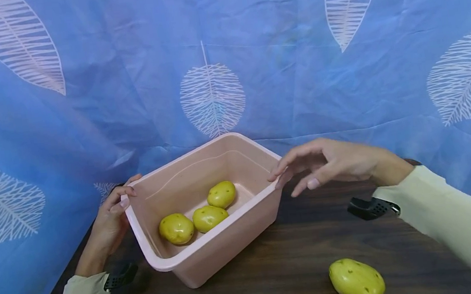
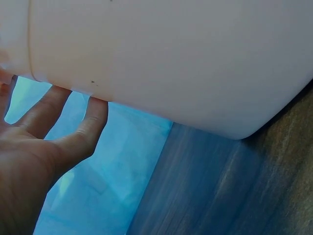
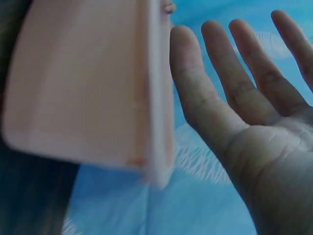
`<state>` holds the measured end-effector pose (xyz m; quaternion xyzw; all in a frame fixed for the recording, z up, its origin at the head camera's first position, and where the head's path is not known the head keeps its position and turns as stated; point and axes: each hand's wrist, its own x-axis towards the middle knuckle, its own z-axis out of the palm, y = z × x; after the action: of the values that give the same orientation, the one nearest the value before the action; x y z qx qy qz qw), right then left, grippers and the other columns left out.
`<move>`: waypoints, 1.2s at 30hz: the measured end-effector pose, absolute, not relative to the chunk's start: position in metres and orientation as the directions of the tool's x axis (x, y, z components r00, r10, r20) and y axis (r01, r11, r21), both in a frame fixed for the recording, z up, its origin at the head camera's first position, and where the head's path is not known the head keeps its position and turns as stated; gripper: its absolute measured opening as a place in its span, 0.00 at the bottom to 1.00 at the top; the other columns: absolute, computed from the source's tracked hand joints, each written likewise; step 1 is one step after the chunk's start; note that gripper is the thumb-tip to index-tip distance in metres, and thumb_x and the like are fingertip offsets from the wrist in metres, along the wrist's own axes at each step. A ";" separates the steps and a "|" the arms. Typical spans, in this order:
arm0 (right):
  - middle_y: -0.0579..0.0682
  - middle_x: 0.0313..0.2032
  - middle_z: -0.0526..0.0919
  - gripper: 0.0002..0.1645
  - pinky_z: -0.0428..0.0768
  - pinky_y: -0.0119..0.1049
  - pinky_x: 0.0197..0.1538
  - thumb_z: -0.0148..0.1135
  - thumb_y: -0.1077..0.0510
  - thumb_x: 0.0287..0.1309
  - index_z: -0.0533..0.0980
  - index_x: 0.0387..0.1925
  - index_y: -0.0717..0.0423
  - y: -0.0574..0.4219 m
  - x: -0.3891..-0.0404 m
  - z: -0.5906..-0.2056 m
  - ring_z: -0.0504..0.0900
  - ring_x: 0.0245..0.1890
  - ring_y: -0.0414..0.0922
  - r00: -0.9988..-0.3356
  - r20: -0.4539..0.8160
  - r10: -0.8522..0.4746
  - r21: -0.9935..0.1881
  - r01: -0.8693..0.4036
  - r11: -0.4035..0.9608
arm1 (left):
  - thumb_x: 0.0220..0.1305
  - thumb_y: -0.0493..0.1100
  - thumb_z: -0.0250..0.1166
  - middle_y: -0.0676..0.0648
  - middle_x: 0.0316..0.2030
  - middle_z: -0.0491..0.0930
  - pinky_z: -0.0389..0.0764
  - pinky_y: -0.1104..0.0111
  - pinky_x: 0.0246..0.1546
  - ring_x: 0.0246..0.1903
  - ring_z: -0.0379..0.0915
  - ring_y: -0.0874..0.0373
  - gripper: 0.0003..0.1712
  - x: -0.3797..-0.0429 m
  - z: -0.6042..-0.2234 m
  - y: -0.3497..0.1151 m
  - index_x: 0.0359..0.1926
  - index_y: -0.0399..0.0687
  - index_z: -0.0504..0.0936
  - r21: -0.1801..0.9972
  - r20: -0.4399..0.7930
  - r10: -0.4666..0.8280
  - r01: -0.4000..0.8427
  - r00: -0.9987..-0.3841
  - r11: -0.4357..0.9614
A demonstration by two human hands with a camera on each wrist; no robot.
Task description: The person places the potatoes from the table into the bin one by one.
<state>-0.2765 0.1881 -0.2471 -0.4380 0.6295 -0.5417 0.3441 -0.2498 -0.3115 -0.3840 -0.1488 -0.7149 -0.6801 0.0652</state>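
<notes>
A pale pink plastic tub [image 1: 232,242] stands angled on the dark tabletop, with three yellow potatoes [image 1: 176,229] lying inside. My left hand [image 1: 112,215] grips the tub's left rim; in the left wrist view, fingers [image 2: 90,127] touch the tub's outer wall. At the opposite end, my right hand [image 1: 331,164] hovers by the right rim with loosely bent fingers, holding nothing. The right wrist view shows its fingers [image 3: 195,93] spread beside the tub's rim [image 3: 159,98]; whether a fingertip touches it I cannot tell. Another yellow potato [image 1: 356,280] lies on the table, below the right forearm.
Dark wood-grain table [image 1: 273,276] runs under everything. A blue cloth [image 1: 135,81] with white leaf prints hangs close behind the tub and along the left side. Black straps with small devices [image 1: 369,208] sit at both wrists.
</notes>
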 end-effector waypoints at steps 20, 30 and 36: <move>0.50 0.73 0.74 0.33 0.85 0.46 0.60 0.45 0.79 0.72 0.60 0.75 0.67 0.277 -0.189 -0.355 0.78 0.68 0.43 -0.714 0.190 -0.674 -0.971 -0.237 -0.023 | 0.80 0.41 0.51 0.52 0.77 0.60 0.82 0.75 0.56 0.77 0.48 0.40 0.09 -0.250 -0.383 -0.314 0.50 0.54 0.77 0.954 0.289 0.126 0.296 -0.949 0.041; 0.34 0.75 0.69 0.42 0.84 0.34 0.61 0.50 0.77 0.72 0.53 0.81 0.57 0.295 -0.143 -0.412 0.73 0.70 0.28 -0.853 0.080 -0.515 -0.967 -0.191 0.166 | 0.81 0.42 0.51 0.49 0.79 0.58 0.79 0.77 0.57 0.80 0.40 0.34 0.08 -0.252 -0.382 -0.312 0.50 0.54 0.76 0.956 0.284 0.128 0.290 -0.950 0.037; 0.22 0.72 0.68 0.42 0.83 0.26 0.56 0.54 0.73 0.72 0.55 0.81 0.53 0.303 -0.135 -0.439 0.69 0.67 0.19 -0.864 -0.009 -0.504 -0.961 -0.131 0.242 | 0.80 0.42 0.51 0.49 0.79 0.58 0.81 0.76 0.56 0.79 0.41 0.34 0.08 -0.252 -0.383 -0.312 0.49 0.54 0.77 0.957 0.283 0.120 0.288 -0.952 0.025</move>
<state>-0.1345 0.3026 -0.4391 -0.2058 0.7714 -0.5804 0.1604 -0.2524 -0.3115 -0.3832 -0.1430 -0.7133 -0.6833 0.0615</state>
